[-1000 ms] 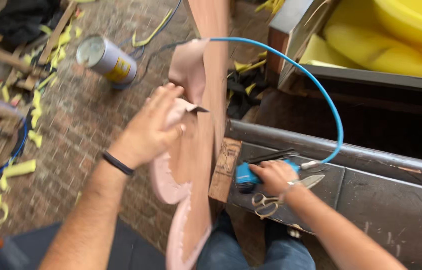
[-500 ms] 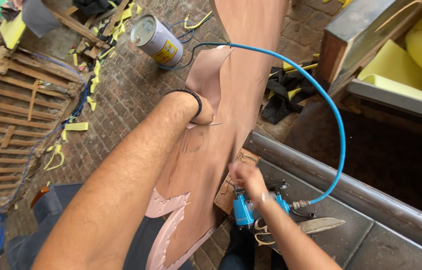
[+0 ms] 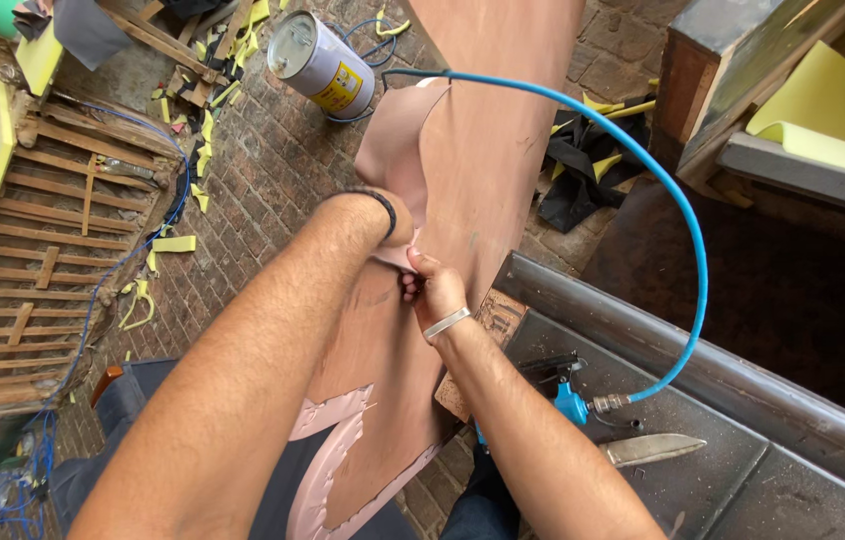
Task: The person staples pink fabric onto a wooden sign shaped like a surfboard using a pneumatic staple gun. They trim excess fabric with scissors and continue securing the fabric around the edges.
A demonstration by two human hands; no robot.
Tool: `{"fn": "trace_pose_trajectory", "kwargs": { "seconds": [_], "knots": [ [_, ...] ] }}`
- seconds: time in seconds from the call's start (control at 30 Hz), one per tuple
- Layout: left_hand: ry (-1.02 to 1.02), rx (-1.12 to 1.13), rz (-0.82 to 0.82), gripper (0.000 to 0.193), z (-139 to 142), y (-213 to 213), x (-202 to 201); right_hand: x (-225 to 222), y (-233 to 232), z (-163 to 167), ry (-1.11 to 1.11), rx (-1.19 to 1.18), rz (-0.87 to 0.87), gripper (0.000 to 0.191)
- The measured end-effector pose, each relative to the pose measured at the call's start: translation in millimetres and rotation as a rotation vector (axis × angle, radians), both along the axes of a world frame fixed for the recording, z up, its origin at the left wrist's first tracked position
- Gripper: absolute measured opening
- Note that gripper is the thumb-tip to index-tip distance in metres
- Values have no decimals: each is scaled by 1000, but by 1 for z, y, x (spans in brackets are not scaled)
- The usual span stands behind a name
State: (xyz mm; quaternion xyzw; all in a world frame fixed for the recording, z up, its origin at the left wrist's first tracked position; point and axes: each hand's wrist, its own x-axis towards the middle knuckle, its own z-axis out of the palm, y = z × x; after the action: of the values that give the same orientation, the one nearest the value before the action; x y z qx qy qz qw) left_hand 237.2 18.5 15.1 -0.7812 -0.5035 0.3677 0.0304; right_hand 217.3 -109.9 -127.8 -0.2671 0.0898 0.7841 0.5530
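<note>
A long sheet of brown leather (image 3: 503,140) hangs down the middle of the view, from the top edge to the person's lap, where its paler pink underside shows at the bottom. The right hand (image 3: 433,290), with a silver bracelet at the wrist, is closed with its fingers curled together, pinching the leather at a fold about halfway down the sheet. The left hand (image 3: 398,222) reaches in from the lower left with a black band on its wrist; the hand itself is bent away behind the wrist and pressed against the same fold, just above and touching the right hand, and its fingers are hidden, so it cannot be told whether they are spread or gripping. To the right, a dark metal table (image 3: 703,480) carries a blue air tool (image 3: 568,400) joined to a blue hose (image 3: 678,215) that arcs up over the leather, and a knife blade (image 3: 655,449) lies just beside the tool. On the brick floor (image 3: 263,170) beyond the leather lies a metal can (image 3: 321,62) on its side, among yellow foam scraps (image 3: 175,243). A wooden pallet (image 3: 53,250) sits at the left.
</note>
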Motion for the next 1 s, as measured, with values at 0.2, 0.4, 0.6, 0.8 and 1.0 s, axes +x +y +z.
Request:
{"fn": "trace_pose_trajectory", "kwargs": {
  "seconds": [0.2,0.4,0.6,0.8,1.0],
  "knots": [
    [261,-101,310,37,-15,-20,-23,-8,4,-12,-21,128,13,18],
    [280,-49,297,35,-27,-27,-35,19,-36,-39,-904,526,602,29],
    [241,27,249,27,-31,-26,-42,71,-177,-68,-1776,558,1246,57],
    [310,-53,178,33,-10,-27,-41,59,-208,-107,-2196,840,1024,63],
    [444,-149,90,52,4,-35,-37,60,-169,-119,-1864,840,1414,71]
  ]
}}
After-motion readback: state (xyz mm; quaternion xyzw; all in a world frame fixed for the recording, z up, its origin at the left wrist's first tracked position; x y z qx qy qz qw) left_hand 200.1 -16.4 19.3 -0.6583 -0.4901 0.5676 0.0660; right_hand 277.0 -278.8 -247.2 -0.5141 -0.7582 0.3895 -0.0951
